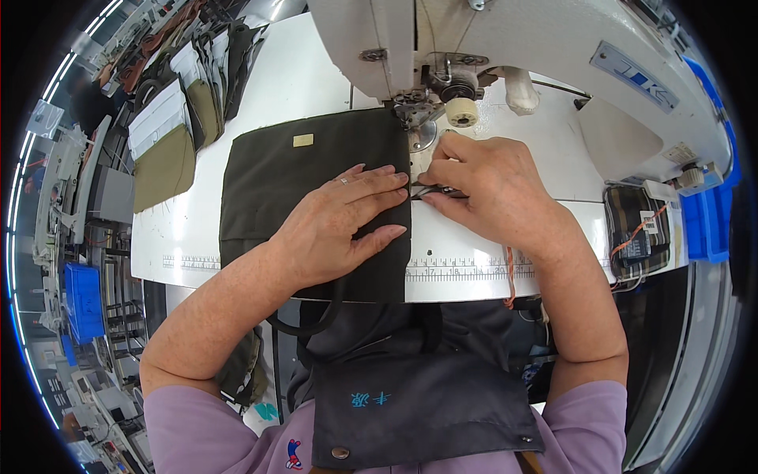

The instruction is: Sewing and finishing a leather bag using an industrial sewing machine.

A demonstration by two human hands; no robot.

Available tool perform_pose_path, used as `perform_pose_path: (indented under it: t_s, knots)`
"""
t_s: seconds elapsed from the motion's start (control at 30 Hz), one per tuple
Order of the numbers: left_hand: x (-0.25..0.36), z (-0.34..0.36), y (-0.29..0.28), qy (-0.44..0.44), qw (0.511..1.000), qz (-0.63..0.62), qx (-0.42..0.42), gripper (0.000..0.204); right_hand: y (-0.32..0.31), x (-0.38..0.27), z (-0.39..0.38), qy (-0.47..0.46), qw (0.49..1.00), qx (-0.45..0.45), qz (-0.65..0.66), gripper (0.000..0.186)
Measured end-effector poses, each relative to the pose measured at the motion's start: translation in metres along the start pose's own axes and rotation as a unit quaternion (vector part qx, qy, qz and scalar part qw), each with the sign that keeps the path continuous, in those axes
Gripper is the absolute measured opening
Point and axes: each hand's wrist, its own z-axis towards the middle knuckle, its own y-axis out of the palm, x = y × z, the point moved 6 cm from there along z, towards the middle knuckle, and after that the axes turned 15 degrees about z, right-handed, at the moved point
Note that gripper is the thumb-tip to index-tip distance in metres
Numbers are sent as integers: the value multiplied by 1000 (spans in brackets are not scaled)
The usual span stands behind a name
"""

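Note:
A dark olive fabric piece [316,170] with a small gold-coloured tag [303,141] lies flat on the white sewing table, its right edge beside the machine's needle area [418,118]. My left hand [343,209] rests on it, fingers stretched out flat and fingertips at that right edge. Just right of the edge, my right hand [485,186] is closed around a small dark metal tool that looks like thread snips [434,190]. Its tips point left toward the fabric and my left fingertips. My fingers partly hide the tool. A dark strap [316,322] hangs over the table's front edge.
The sewing machine [537,39] spans the far side and right. Stacked fabric pieces [170,142] lie at the far left. A ruler strip [466,270] runs along the front edge, where an orange cord [510,280] hangs. Plaid fabric [632,229] sits at the right corner.

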Motion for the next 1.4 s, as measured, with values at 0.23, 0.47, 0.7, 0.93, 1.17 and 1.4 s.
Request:
perform_pose_path:
  t_s: [0.23,0.47,0.7,0.93,1.17,1.4]
  knots:
    - [-4,-2,3,-27,999,-33,14,38,1,2,1,28,998,-24,41,23]
    - [-18,8,5,-18,998,-32,49,35,13,5,1,40,996,-76,27,36]
    - [-41,34,7,-24,997,-16,72,29,14,16,3,94,993,-52,-49,46]
    - [-67,54,6,-27,995,-19,97,26,13,25,2,122,990,-41,-52,49]
    - [-68,53,-7,-5,998,22,55,34,12,20,0,64,997,-24,33,46]
    - [-17,45,-16,111,951,284,49,24,15,12,2,51,996,-66,-32,29]
